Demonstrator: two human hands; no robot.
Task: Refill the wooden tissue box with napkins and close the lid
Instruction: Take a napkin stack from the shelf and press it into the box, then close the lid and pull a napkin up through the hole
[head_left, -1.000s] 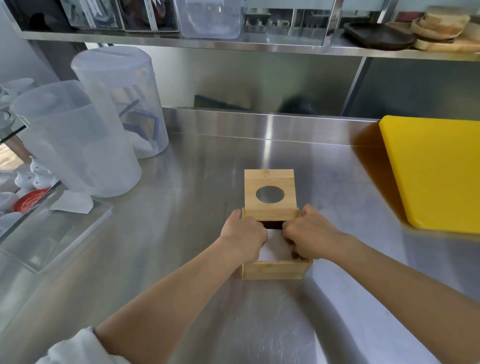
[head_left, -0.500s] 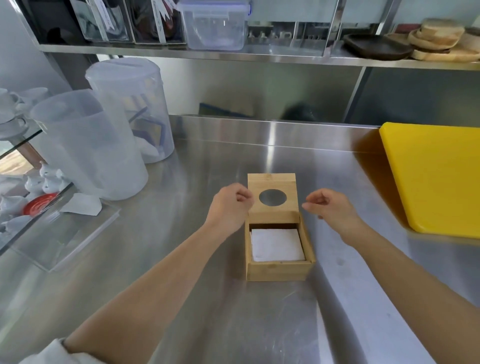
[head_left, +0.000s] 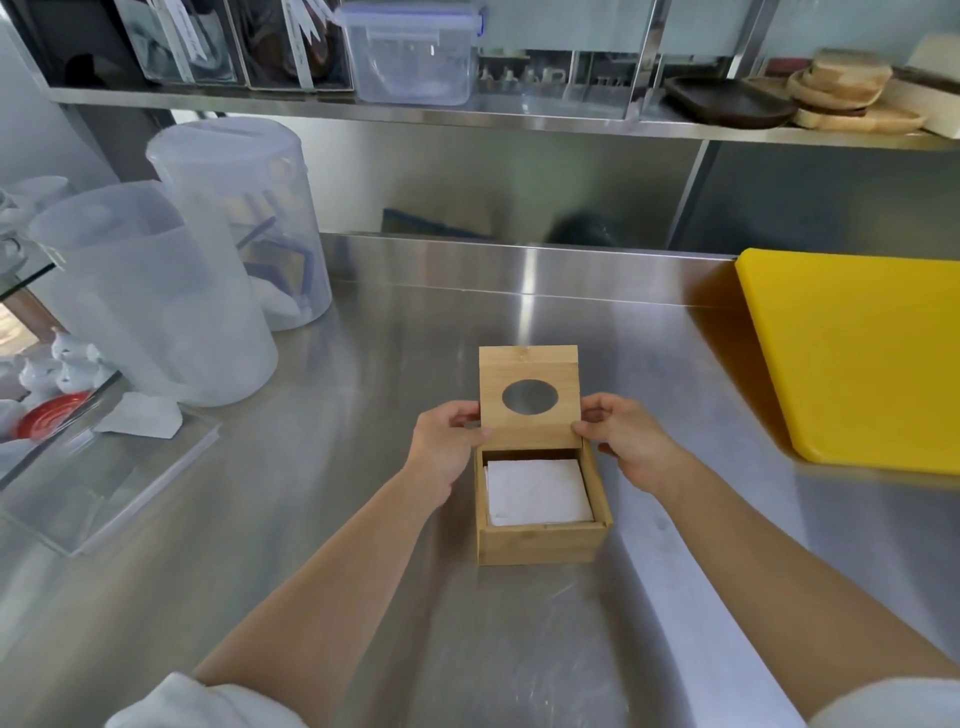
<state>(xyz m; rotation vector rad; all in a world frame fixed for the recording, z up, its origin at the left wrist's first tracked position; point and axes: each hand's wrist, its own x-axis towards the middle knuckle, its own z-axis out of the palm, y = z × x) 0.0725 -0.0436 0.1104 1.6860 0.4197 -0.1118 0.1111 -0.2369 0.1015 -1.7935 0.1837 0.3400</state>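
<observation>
Wooden tissue box (head_left: 540, 540) sits at the middle of the stainless steel desk (head_left: 322, 519), its lid (head_left: 529, 397) standing open at the box's 12 o'clock edge and a white stack of napkins (head_left: 537, 491) lying flat inside, below the rim. A person's left hand (head_left: 449, 447) pinches the lid's 9 o'clock side edge between thumb and fingers, while the right hand (head_left: 626, 441) does the same at 3 o'clock; both hands are closed on the lid, neither touching the napkins. The lid, a thin bamboo panel with an oval opening, looks stiff and light and should move freely under a light hold on its two side edges, clear of the opening. The box itself looks rigid and light enough to skid on the smooth steel if pushed hard. The napkins are soft and could snag if any corner rode above the rim. A yellow cutting board (head_left: 857, 358) lies well apart at 2 o'clock, and two frosted plastic pitchers (head_left: 156, 291) stand at 10 o'clock
</observation>
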